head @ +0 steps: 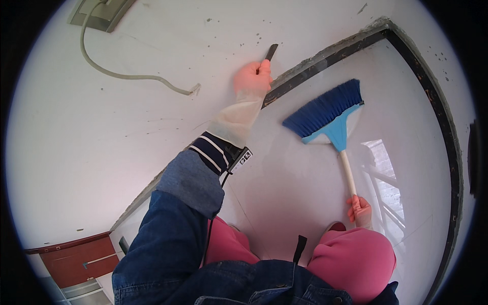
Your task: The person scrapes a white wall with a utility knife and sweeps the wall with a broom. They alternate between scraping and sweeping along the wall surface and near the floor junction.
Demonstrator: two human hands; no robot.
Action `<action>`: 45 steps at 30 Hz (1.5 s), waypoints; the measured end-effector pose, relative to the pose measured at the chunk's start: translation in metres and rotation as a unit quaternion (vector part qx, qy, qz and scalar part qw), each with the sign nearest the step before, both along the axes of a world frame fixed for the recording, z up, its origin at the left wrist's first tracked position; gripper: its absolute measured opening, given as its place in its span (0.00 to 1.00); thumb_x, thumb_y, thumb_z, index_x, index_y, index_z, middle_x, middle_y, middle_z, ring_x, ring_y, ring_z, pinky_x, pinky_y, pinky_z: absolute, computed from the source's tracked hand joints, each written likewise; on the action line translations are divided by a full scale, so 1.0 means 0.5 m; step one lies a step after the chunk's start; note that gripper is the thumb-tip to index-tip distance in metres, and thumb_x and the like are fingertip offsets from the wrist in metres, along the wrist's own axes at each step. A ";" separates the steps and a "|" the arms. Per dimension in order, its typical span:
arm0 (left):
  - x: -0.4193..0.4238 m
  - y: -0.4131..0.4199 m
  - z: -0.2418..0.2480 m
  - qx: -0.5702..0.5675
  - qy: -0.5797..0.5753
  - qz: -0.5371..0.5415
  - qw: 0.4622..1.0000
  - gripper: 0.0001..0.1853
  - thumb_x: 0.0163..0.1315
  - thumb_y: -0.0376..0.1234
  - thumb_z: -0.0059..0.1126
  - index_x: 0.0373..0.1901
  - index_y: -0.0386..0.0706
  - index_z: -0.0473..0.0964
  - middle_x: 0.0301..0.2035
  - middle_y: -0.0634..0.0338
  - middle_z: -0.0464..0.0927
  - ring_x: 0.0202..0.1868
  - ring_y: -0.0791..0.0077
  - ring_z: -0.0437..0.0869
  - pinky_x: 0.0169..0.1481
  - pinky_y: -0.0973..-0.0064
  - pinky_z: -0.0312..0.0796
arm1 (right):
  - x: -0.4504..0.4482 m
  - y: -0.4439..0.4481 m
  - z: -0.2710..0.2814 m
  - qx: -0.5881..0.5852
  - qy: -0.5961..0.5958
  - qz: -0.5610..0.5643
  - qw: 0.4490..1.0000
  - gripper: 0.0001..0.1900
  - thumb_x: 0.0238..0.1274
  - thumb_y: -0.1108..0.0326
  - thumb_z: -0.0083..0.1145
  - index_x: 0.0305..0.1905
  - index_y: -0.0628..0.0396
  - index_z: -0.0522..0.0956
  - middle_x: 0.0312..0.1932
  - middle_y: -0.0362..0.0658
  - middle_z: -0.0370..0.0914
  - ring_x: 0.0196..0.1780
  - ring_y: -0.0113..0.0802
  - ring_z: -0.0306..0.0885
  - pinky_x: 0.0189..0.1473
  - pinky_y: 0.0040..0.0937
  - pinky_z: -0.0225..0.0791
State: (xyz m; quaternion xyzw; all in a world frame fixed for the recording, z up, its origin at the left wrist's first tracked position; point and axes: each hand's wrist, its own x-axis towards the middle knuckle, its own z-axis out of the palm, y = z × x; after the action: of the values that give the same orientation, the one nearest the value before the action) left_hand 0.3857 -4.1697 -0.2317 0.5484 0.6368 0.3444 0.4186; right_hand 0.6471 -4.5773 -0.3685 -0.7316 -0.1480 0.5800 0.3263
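My left hand (253, 78), in a pink and whitish rubber glove, grips a dark, flat scraper-like blade (272, 52) against the white wall (164, 45). Its far end sticks out above my fingers; the part inside my fist is hidden. Below and to the right, my right hand (360, 212), also in a pink glove, is closed around the light handle of a broom (347, 171). The broom's blue bristles point up and left, over the glossy floor and near the dark skirting strip (316, 68). Small dark specks mark the wall above my left hand.
A loose pale cable (129, 77) runs from a wall-mounted box (100, 13) at upper left. The dark strip turns a corner at upper right and runs down the right side. A reddish-brown door (78, 261) is at lower left. My pink-clad knees are bent below the broom.
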 end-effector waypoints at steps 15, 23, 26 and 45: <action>0.030 0.015 0.087 0.072 -0.051 -0.028 0.996 0.19 0.72 0.44 0.58 0.36 0.35 0.81 0.23 0.61 0.80 0.20 0.80 0.76 0.29 0.77 0.71 | 0.016 0.001 -0.013 0.001 0.005 0.005 1.000 0.19 0.77 0.51 0.51 0.36 0.53 0.81 0.14 0.35 0.71 0.13 0.21 0.60 0.15 0.24 0.54; 0.036 0.003 0.113 0.052 -0.040 -0.031 0.997 0.19 0.73 0.43 0.57 0.38 0.33 0.80 0.27 0.59 0.82 0.21 0.80 0.76 0.30 0.80 0.72 | 0.018 0.001 -0.014 0.003 0.022 -0.016 1.000 0.19 0.77 0.51 0.52 0.36 0.55 0.81 0.14 0.36 0.71 0.13 0.21 0.60 0.16 0.24 0.54; 0.044 0.001 0.141 0.095 -0.084 -0.008 0.992 0.19 0.73 0.43 0.56 0.38 0.33 0.80 0.27 0.58 0.82 0.21 0.80 0.77 0.30 0.80 0.72 | 0.020 0.001 -0.018 0.008 0.013 -0.003 1.000 0.19 0.77 0.52 0.52 0.36 0.55 0.81 0.15 0.36 0.71 0.13 0.21 0.60 0.16 0.24 0.54; 0.074 -0.001 0.238 0.154 -0.177 0.016 0.972 0.18 0.74 0.41 0.56 0.36 0.33 0.80 0.25 0.57 0.83 0.20 0.78 0.78 0.29 0.79 0.72 | 0.016 -0.004 -0.010 0.005 0.013 -0.013 1.000 0.19 0.77 0.52 0.52 0.34 0.54 0.81 0.14 0.35 0.71 0.12 0.21 0.58 0.15 0.24 0.52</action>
State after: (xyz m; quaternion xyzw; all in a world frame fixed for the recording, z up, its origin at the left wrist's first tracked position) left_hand 0.4228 -4.1704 -0.1127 0.5264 0.5008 0.5368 0.4289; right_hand 0.6553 -4.5793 -0.3732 -0.7241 -0.1371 0.5847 0.3392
